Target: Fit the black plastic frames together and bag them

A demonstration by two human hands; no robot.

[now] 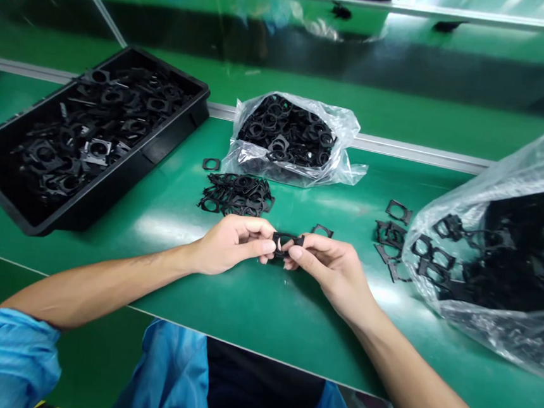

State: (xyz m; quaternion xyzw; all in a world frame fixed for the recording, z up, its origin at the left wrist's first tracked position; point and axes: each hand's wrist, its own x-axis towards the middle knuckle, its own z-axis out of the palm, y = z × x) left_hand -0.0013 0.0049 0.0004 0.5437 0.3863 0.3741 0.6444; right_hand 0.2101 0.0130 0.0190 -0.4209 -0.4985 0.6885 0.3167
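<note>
Frame (290,236) pinched at its ends by left hand (228,244) and right hand (337,270), over the green bench (262,317).
Probably light, fairly stiff plastic, a little slippery; the thin rim around its hole could crack if bent, so a gentle pinch at both ends suits best.

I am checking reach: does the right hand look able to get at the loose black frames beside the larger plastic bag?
Probably yes: nothing visible blocks the right hand from the loose black frames, though it holds another frame with the left hand.
</note>
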